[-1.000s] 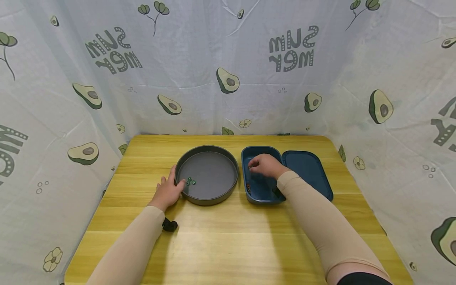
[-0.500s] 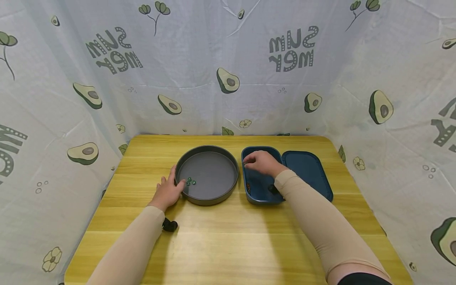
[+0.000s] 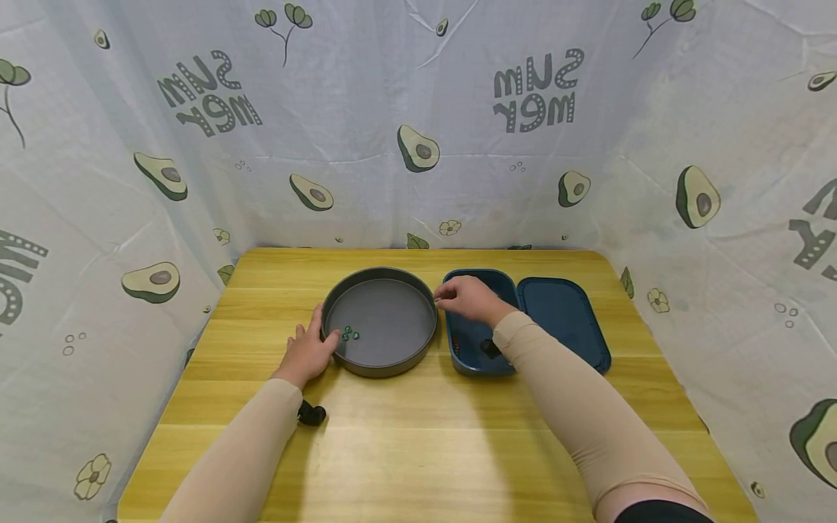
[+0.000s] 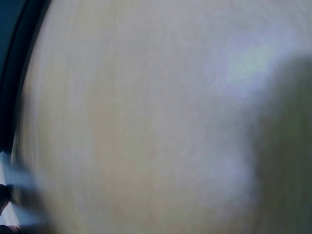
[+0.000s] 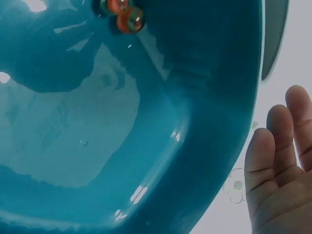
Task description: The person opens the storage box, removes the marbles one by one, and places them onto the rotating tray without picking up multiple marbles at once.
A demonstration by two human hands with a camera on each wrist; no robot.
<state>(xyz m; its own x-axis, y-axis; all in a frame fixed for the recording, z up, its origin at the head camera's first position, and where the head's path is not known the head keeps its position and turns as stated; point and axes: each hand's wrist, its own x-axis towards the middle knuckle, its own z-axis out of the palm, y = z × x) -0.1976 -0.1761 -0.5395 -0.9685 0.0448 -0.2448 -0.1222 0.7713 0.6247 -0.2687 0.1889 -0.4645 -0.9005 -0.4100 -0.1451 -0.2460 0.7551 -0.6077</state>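
My left hand point(image 3: 306, 354) rests spread against the near left side of a round grey cake pan point(image 3: 382, 319), its thumb over the rim. Several green glass marbles point(image 3: 348, 333) lie in the pan near that thumb. At the pan's right rim, my right hand point(image 3: 469, 298) pinches a tiny marble, mostly hidden by the fingertips. Behind it stands a blue rectangular box point(image 3: 484, 365) with orange marbles point(image 3: 455, 345) along its left wall. Up close in the right wrist view, glossy orange-and-green marbles point(image 5: 129, 20) sit in the box, and several fingers point(image 5: 282, 146) stretch past its edge.
A blue lid point(image 3: 564, 319) lies flat at the box's right side. Pan and box stand close together on the wooden table point(image 3: 405, 450), with a printed curtain point(image 3: 366, 109) around it. A dark wrist camera point(image 3: 312, 414) hangs under the left forearm.
My right hand has risen out of the blue box and moved left, over its wall to the pan's rim. The left hand has stayed on the pan.
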